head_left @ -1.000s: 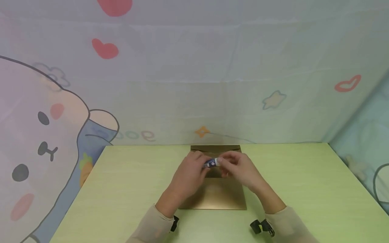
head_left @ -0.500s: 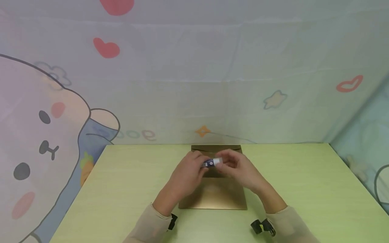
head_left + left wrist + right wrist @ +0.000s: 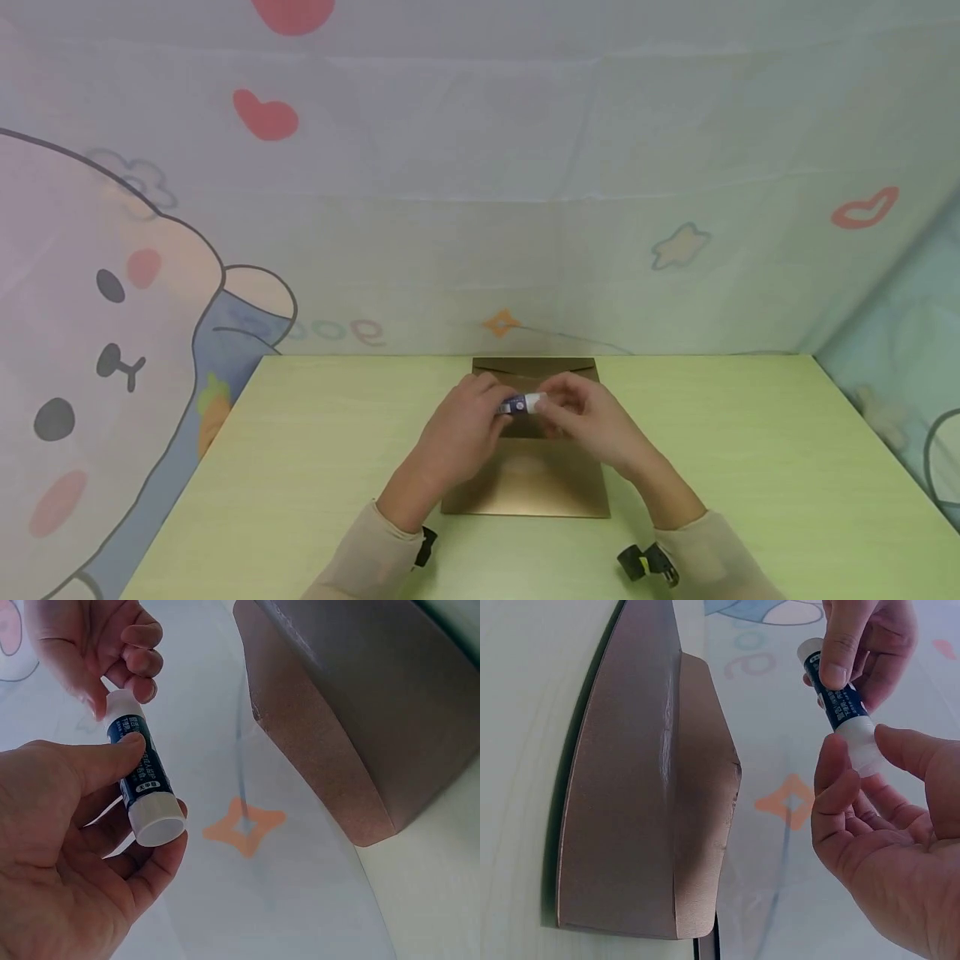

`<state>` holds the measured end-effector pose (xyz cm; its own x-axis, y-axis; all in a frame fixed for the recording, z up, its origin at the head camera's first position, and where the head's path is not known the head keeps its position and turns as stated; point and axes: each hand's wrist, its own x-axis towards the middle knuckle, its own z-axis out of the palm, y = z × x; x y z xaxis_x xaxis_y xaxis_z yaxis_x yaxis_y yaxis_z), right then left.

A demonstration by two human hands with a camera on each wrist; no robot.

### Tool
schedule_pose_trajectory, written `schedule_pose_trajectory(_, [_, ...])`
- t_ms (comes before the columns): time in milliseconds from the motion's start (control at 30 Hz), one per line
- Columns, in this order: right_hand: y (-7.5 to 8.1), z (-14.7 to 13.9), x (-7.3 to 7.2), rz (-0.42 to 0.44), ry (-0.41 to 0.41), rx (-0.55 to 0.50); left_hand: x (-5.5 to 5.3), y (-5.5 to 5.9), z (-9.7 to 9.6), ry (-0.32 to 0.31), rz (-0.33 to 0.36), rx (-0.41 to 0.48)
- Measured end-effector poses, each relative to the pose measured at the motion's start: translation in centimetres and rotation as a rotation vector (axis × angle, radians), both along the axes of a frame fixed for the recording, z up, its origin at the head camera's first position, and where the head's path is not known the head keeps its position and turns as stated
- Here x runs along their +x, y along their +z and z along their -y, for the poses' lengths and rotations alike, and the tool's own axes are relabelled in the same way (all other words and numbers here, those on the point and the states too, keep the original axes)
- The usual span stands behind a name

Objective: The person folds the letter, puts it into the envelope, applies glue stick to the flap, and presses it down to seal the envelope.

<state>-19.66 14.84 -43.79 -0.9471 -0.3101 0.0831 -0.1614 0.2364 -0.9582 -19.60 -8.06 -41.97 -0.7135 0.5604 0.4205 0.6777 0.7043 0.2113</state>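
A glue stick (image 3: 516,405) with a dark blue label and white ends is held between both hands, above a gold-brown envelope (image 3: 528,483). My left hand (image 3: 461,429) grips its labelled body, thumb laid across the label in the left wrist view, where the round white base (image 3: 160,825) faces the camera. My right hand (image 3: 592,421) pinches the whitish cap (image 3: 861,744) at the other end between thumb and fingers. The envelope lies on the table with its pointed flap (image 3: 705,802) lifted on the far side; the hands cover part of it in the head view.
The pale yellow-green table (image 3: 750,450) spreads out on both sides. Behind it hangs a printed cloth (image 3: 480,167) with hearts and a cartoon animal. Black wrist camera mounts (image 3: 647,563) sit under the sleeves.
Half a second ago the right fingers were loosened, showing more of the cap; now they close on it again. The left hand has hardly moved and the envelope lies where it was.
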Motion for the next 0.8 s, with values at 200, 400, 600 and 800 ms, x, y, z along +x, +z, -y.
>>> schedule_pose_trajectory(200, [0.35, -0.27, 0.18, 0.002, 0.013, -0.017, -0.16, -0.02, 0.14, 0.008, -0.001, 0.005])
schedule_pose_trajectory(400, [0.3, -0.21, 0.15, 0.041, -0.04, 0.011, -0.08, 0.02, 0.06, 0.006, 0.01, -0.002])
schedule_pose_trajectory(600, [0.04, -0.16, 0.02, -0.007, -0.018, 0.014, 0.01, 0.06, 0.01, 0.003, 0.019, -0.018])
schedule_pose_trajectory(800, [0.08, -0.43, 0.05, -0.03, 0.029, -0.018, 0.01, 0.15, 0.15, 0.002, 0.017, -0.018])
